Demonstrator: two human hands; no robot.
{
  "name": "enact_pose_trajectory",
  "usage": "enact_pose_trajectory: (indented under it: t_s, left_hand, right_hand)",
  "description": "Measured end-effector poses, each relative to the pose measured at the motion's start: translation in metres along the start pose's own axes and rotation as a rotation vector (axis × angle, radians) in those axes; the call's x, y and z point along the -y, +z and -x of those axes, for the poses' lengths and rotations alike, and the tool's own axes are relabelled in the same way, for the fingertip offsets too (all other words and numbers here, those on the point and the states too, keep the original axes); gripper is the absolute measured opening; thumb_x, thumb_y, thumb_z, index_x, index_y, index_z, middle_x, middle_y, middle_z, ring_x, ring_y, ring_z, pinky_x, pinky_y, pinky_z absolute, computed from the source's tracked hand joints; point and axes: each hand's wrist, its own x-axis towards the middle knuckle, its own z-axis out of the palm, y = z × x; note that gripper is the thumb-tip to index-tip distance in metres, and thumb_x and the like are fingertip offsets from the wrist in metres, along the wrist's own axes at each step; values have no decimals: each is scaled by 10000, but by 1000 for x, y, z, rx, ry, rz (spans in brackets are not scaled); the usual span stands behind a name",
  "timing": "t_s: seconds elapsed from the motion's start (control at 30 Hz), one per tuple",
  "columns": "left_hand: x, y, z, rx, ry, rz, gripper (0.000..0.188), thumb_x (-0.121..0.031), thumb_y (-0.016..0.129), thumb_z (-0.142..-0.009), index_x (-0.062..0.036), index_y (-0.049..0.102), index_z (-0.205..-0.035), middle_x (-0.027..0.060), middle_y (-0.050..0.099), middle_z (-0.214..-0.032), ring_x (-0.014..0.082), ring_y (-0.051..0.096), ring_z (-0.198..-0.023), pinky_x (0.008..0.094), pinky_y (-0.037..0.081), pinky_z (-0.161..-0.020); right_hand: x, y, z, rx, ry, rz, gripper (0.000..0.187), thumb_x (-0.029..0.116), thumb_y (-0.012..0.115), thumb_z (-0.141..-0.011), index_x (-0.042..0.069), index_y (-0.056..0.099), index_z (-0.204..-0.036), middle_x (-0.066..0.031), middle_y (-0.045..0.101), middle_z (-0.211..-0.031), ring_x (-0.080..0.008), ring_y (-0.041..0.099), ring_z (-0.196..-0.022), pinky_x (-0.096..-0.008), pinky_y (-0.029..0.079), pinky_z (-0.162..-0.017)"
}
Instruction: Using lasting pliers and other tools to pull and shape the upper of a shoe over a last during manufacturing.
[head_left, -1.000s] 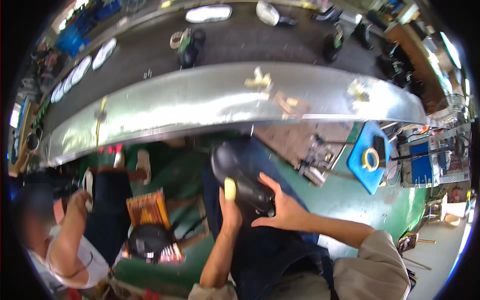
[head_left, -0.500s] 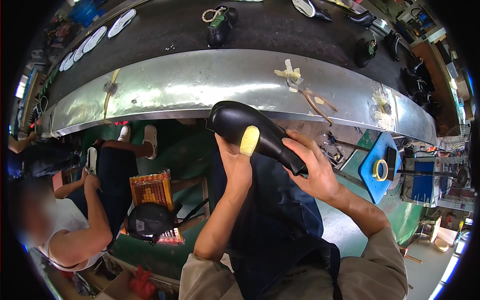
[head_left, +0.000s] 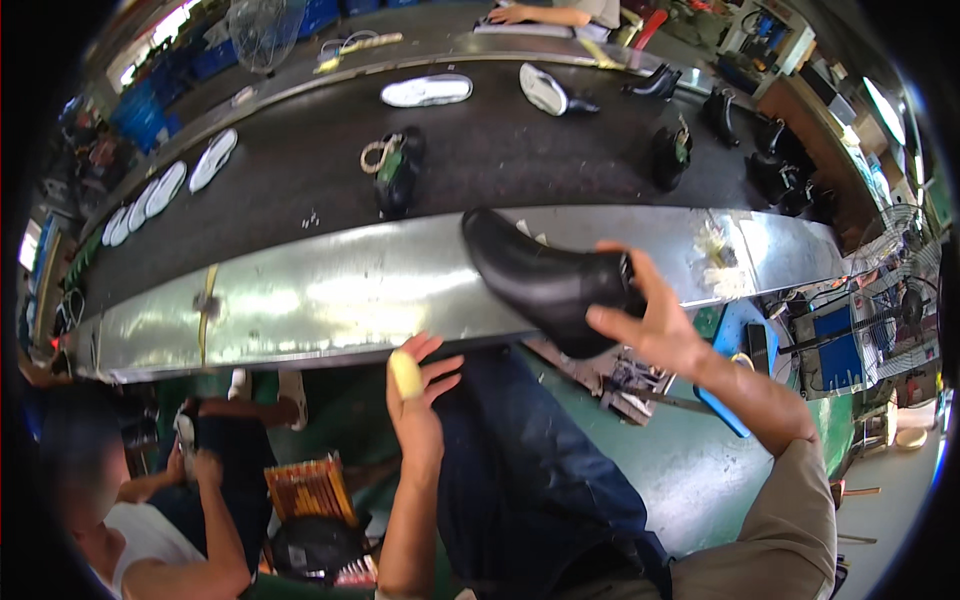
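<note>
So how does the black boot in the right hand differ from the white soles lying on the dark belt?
The black boot is a built-up shoe with a tall ankle shaft, while the white soles are flat, thin pieces. The boot is dark and glossy; the soles are pale and matte. The boot is held up over the metal ledge by the right hand; the soles lie untouched on the belt. Both are footwear parts on this line.

A black ankle boot [head_left: 548, 283] with a glossy upper lies tilted in the centre-right of the frame, toe toward the upper left, over the metal worktop's [head_left: 300, 300] near edge, gripped at its heel end.
</note>
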Motion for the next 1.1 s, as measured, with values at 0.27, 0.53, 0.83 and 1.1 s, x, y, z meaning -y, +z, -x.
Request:
enact_pose_trajectory:
  t_s: [0.27, 0.53, 0.83, 1.1]
  left_hand:
    - [-16, -67, -71, -182, 244, -398, 372, 54, 396, -984, -16, 603, -1285, 107, 669, -1173, 181, 655, -1053, 297, 536, -903]
    - [-17, -85, -165, -226, 238, -740, 249, 4, 618, -984, -50, 652, -1224, 69, 688, -1033, 127, 630, -1025, 281, 522, -863]
    - [-15, -93, -173, -133, 388, -1053, 312, 67, 667, -824, -71, 737, -1095, 85, 740, -1004, 262, 651, -859, 342, 526, -740]
    - [-7, -99, -177, -113, 417, -1040, 251, 33, 721, -854, -32, 718, -1096, 90, 756, -1010, 260, 677, -878, 338, 537, -779]
  right_hand:
    - [-146, -108, -226, -629, 4, 413, 858, 328, 835, -841, 94, 393, -1538, -267, 602, -1368, -376, 589, -1281, -409, 464, -1065]
    - [-206, -131, -263, -643, -279, 1245, 705, 282, 685, -954, 125, 389, -1574, -119, 421, -1608, -339, 436, -1447, -483, 337, -1193]
    - [-207, 26, -532, -202, -608, 832, 378, 196, 550, -1050, 26, 531, -1387, -210, 583, -1381, -417, 559, -1272, -464, 433, -1091]
    - [-222, 148, -621, -530, -130, 655, 955, 708, 650, -869, 93, 397, -1555, -195, 471, -1541, -381, 472, -1407, -530, 360, -1158]
